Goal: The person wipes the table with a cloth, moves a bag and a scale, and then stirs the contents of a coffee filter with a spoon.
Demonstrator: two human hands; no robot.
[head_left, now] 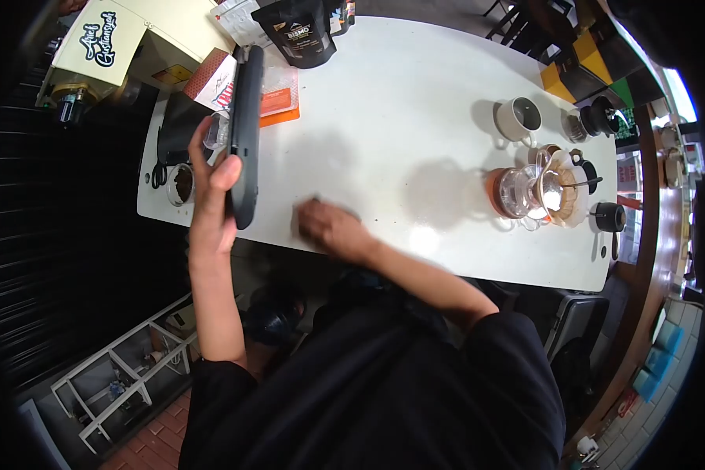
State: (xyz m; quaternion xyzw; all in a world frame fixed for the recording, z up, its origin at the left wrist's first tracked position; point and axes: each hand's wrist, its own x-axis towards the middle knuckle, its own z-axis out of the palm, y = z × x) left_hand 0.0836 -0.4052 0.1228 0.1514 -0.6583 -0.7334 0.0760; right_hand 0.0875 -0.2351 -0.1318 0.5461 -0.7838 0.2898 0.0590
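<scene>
My left hand (211, 196) holds a dark flat slab-like object (245, 141) on edge above the left part of the white table (384, 102). The thumb and fingers press against its left side. Behind that hand stands a small clear cup (216, 131), and a glass bowl of dark brown contents (182, 185) is to its left. My right hand (329, 227), blurred by motion, is over the table's front edge. Its fingers look curled, and what they hold, if anything, cannot be made out.
On the right are a glass server (517, 192), a dripper with a paper filter (564, 188), a white mug (518, 120) and a hand grinder (599, 117). A black coffee bag (296, 33) stands at the back left. Scissors (159, 174) lie near the left edge.
</scene>
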